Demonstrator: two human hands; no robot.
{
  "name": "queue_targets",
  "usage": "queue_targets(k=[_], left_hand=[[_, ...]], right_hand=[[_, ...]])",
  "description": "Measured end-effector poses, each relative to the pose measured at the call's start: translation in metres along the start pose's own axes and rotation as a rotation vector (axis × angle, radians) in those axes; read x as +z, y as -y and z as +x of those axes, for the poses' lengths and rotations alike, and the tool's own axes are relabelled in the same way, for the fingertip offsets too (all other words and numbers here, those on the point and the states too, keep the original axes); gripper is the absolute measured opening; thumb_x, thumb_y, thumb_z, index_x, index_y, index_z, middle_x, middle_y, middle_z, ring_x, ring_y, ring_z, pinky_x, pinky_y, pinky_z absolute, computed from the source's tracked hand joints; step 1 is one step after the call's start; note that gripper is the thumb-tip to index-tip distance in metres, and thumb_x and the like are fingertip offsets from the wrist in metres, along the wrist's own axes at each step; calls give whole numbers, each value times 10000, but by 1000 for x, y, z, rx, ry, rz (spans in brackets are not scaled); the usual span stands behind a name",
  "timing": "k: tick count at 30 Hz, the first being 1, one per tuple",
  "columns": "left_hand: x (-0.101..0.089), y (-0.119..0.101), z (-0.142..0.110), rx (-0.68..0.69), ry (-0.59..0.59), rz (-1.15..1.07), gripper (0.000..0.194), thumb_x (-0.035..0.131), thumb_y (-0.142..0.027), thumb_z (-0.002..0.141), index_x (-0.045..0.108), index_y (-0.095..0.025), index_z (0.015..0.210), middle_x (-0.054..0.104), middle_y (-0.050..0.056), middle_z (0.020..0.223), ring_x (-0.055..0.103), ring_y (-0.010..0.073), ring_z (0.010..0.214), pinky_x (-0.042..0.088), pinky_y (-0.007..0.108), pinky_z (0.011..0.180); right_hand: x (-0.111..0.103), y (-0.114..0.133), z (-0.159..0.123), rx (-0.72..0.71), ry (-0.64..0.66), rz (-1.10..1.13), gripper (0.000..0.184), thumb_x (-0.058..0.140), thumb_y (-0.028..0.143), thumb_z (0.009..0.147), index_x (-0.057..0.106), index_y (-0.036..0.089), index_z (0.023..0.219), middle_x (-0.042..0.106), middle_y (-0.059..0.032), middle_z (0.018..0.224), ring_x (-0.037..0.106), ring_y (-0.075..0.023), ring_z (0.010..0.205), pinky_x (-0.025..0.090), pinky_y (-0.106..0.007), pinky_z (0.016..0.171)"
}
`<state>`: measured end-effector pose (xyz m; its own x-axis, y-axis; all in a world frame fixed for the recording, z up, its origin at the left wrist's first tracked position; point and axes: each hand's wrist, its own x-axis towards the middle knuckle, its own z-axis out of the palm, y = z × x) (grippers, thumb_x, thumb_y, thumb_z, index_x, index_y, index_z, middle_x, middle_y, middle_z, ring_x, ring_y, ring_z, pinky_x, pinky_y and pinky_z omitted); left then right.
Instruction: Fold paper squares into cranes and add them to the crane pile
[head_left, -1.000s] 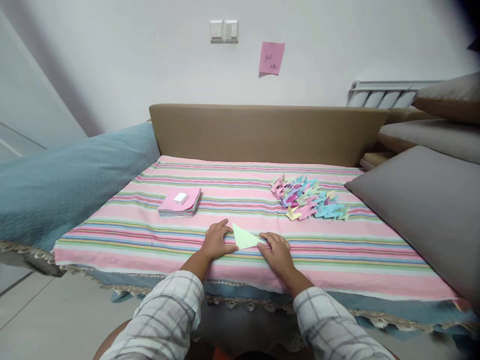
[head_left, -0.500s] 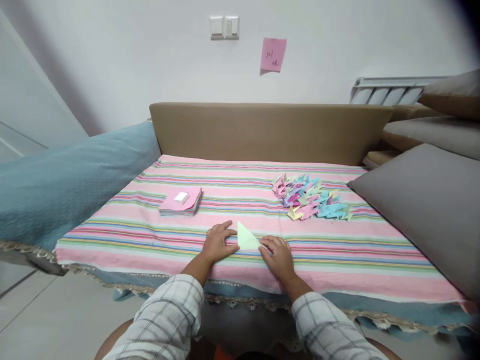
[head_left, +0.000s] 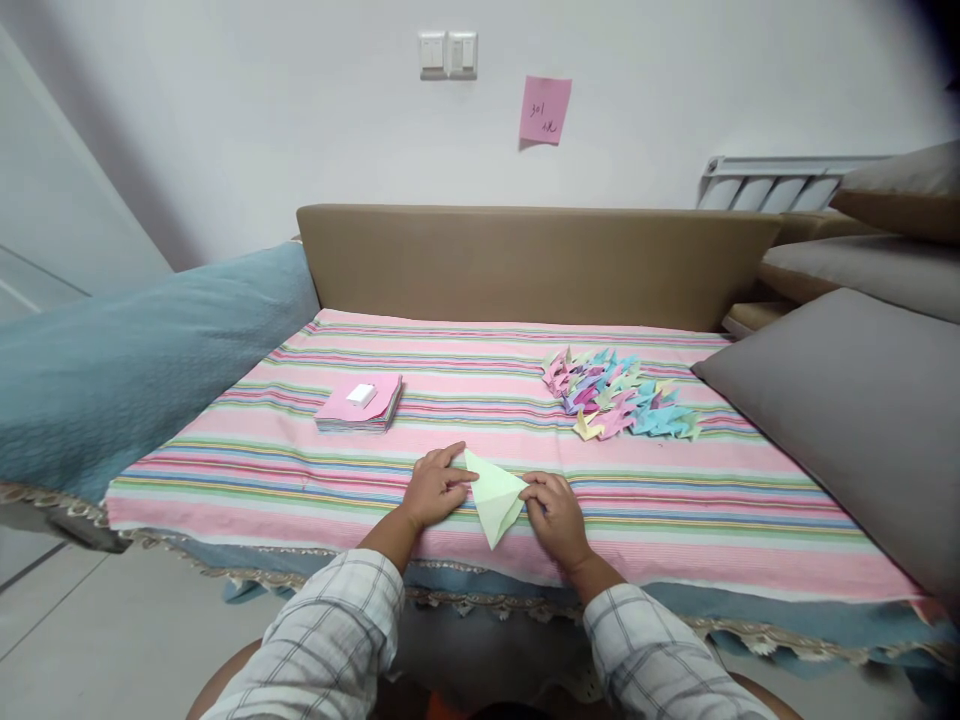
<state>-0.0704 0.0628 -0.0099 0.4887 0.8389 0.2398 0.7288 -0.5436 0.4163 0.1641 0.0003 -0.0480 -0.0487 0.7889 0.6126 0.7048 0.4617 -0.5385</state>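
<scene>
Between my hands lies a pale green sheet of folding paper, partly unfolded. A crease runs across it and its lower flap points toward me, lifted a little at the right side. My left hand holds the paper's left edge, one finger resting on it and another stretched toward the top corner. The right corner is pinched between the thumb and fingers of my right hand.
A stack of coloured paper with a small white block on top sits at the left. Several folded paper cranes are heaped at the right. Grey cushions flank the striped cloth, before a brown backrest.
The green paper has opened from a flat triangle, with a flap now swung down toward me. Both hands stay at its left and right sides.
</scene>
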Motion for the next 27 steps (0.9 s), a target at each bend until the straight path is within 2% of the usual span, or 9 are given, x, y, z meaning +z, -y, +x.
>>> queue_targets(k=[6,10,13,16,19,23,27], left_hand=[[-1,-4,-1,13,-7,23,248,593,-348,760,699,-359,984,461,-14,1375,447,261,1157,327,467,982],[0,-4,-1,2,3,38,273,632,-433,730,697,-348,981,464,-9,1374,448,275,1163,327,469,982],[0,-3,-2,13,-9,44,396,645,-440,712,644,-326,1092,455,12,1382,434,283,1184,317,469,996],[-1,-8,-3,31,-45,30,565,630,-390,721,507,-289,1263,419,42,1409,391,278,1230,298,463,1020],[-2,-22,0,32,-77,37,623,607,-293,718,441,-272,1318,346,64,1450,343,292,1259,290,481,1015],[-1,-49,12,126,-32,118,570,531,-113,689,550,-331,1215,277,33,1481,312,312,1264,257,521,1011],[0,-64,24,164,38,151,573,516,-59,638,607,-351,1122,275,13,1481,295,334,1267,246,566,990]], right_hand=[[-1,2,-2,12,14,-41,258,458,59,719,658,221,741,598,-47,1050,485,-221,994,391,-379,876],[-1,6,-2,39,-3,-97,156,517,185,782,667,224,800,594,-52,1065,487,-226,1001,380,-383,891],[-1,9,0,34,6,-141,144,547,261,802,672,235,870,591,-51,1085,483,-228,1005,373,-379,894],[-2,11,2,15,47,-175,186,550,262,803,667,256,947,580,-43,1133,476,-225,1011,362,-377,893],[-3,12,3,1,96,-201,198,539,242,803,662,258,957,573,-39,1164,475,-221,1011,350,-379,893],[-2,12,4,-22,125,-231,180,530,218,795,661,244,915,567,-39,1189,470,-219,1024,337,-381,890],[-2,11,4,-34,144,-250,151,532,207,786,660,238,861,566,-38,1200,469,-223,1025,338,-387,875]])
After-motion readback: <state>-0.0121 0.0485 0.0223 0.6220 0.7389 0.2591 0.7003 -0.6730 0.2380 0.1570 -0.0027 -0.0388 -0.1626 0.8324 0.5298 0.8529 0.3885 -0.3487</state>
